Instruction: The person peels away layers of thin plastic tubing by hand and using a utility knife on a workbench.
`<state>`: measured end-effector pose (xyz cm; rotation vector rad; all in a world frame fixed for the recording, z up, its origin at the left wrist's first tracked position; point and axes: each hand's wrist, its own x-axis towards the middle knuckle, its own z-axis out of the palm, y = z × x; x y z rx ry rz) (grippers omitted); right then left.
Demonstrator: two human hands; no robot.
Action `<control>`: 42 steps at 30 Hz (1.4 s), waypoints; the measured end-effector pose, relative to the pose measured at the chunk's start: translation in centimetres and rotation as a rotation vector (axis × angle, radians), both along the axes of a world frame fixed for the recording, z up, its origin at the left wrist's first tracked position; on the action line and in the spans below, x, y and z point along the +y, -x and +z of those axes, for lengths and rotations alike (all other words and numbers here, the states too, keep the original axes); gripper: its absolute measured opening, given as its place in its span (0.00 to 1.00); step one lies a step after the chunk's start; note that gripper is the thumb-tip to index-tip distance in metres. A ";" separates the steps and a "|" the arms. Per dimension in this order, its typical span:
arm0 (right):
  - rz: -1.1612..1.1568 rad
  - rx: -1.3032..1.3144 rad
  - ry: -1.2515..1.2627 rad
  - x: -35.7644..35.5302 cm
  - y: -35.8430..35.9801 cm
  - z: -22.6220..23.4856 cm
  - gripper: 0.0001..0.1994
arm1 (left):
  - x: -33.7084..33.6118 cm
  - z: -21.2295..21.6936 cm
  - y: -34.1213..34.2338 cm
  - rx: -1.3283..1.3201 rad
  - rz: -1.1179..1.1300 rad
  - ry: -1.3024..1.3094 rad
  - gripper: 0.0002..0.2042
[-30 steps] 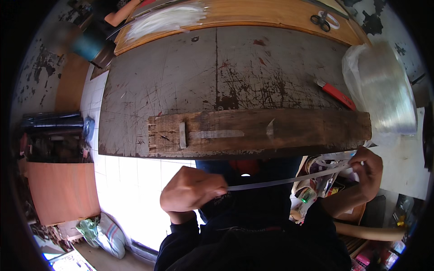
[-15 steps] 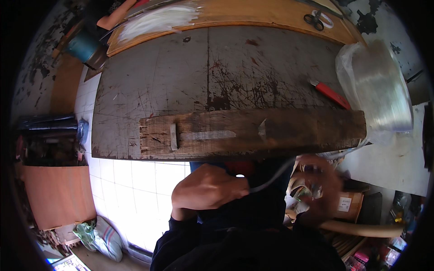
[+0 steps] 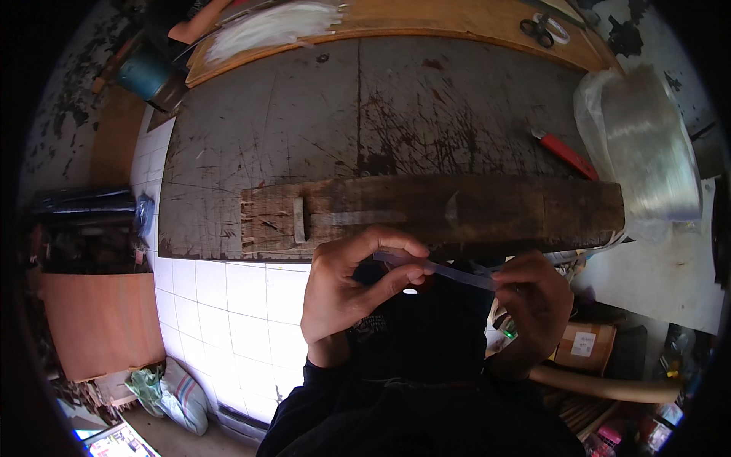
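Note:
A translucent plastic strip (image 3: 461, 276) spans the gap between my two hands, just in front of the table's near edge. Its left end lies between the thumb and forefinger of my left hand (image 3: 346, 286). My right hand (image 3: 537, 297) pinches it farther along. More of the pale plastic (image 3: 605, 245) trails past the right hand around the right end of a worn wooden board (image 3: 502, 217). On that board, which lies along the table edge, are a small upright peg (image 3: 298, 219) at the left and a curved pale sliver (image 3: 452, 206).
A red cutter knife (image 3: 567, 156) lies behind the board's right part, beside a large clear plastic coil (image 3: 647, 145). Black-handled scissors (image 3: 537, 32) and a heap of clear strips (image 3: 274, 29) rest on the far wooden tray (image 3: 426, 29). Another person's arm (image 3: 199, 23) shows at the far left.
My left hand has risen to the board's edge and turned, its thumb and forefinger now on the strip. My right hand has steadied near the strip. The view has shifted slightly.

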<state>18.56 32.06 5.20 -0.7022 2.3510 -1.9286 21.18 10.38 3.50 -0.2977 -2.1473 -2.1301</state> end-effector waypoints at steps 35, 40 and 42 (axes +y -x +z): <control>-0.173 0.630 -0.418 -4.1 -1.5 -0.2 0.21 | 4.5 -0.2 0.0 0.180 0.271 -0.193 0.14; -0.316 0.599 -0.400 -4.7 -1.8 -0.5 0.14 | 4.6 -0.2 -0.1 0.110 0.271 -0.226 0.13; -0.279 0.636 -0.419 -4.4 -1.5 -0.3 0.17 | 4.6 -0.3 -0.1 0.136 0.300 -0.150 0.13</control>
